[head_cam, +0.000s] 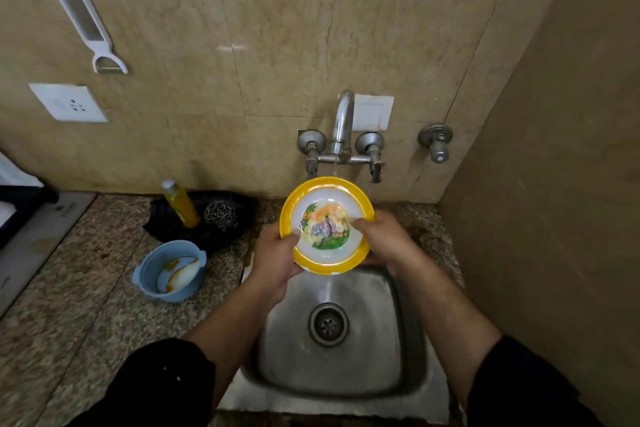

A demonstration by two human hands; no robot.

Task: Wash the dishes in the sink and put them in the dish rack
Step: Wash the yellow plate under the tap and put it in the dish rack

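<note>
A yellow-rimmed plate (pixel 322 192) with a coloured picture in its white middle is tilted toward me above the steel sink (pixel 381 340). My left hand (pixel 273 260) grips its lower left edge, thumb on the inner face. My right hand (pixel 384 239) holds the right edge, with the thumb lying across the picture. A thin stream of water falls from the tap (pixel 343 128) onto the plate's upper right rim. The sink basin holds no other dishes.
On the granite counter to the left stand a blue bowl (pixel 169 270) with food stains and a black tray (pixel 221 218) with a yellow soap bottle (pixel 180 203) and a steel scrubber (pixel 220 215). Walls close in behind and on the right.
</note>
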